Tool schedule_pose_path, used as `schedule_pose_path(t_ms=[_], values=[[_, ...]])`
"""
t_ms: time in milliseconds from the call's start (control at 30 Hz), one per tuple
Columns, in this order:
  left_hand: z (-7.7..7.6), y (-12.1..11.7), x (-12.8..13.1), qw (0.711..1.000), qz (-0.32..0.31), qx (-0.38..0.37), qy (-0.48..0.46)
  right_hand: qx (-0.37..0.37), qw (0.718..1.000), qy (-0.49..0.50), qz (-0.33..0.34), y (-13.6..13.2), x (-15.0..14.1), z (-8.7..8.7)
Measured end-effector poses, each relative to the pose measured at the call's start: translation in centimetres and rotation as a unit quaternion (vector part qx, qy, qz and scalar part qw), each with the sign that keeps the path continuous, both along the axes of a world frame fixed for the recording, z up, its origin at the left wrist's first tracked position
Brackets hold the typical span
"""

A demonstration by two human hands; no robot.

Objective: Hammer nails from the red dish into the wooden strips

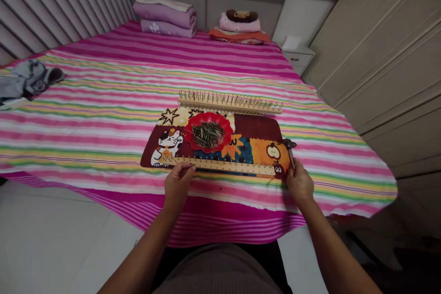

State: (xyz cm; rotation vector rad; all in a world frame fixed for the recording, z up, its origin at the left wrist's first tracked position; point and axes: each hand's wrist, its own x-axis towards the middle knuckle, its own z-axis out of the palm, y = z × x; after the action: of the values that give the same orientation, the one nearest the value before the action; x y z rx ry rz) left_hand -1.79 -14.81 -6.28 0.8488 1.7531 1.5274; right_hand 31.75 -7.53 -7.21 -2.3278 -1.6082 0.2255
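Strip (223, 166): on mat (262, 127), long axis left-right before you; red bowl (188, 135) beyond. Your left hand (179, 179) pinches its edge; right hand (299, 181) grips hammer (290, 147).

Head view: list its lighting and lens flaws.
Head view: dim light, lower right corner nearly black; wardrobe leans steeply, likely wide-lens distortion; nails in the red bowl merge softly; hammer head dark, lacking detail.

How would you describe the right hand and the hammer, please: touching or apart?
Touching: the head view shows the right hand gripping the handle of the hammer, whose head sticks out beyond the fingers.
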Motion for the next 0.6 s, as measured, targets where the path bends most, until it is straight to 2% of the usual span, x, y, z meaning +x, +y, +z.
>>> schedule_pose_path(t_ms=[133, 333, 600], values=[[-1.4, 0.5, 0.7, 0.997, 0.037, 0.029, 0.059, -0.005, 1.000, 0.002, -0.006, 0.0, 0.0, 0.0], [-3.4, 0.7, 1.3, 0.991, 0.048, 0.059, 0.110, 0.003, 1.000, -0.004, -0.007, 0.0, 0.0, -0.2], [-3.0, 1.0, 1.5, 0.978, 0.048, 0.067, 0.190, 0.008, 1.000, -0.004, -0.004, 0.0, 0.1, -0.4]])
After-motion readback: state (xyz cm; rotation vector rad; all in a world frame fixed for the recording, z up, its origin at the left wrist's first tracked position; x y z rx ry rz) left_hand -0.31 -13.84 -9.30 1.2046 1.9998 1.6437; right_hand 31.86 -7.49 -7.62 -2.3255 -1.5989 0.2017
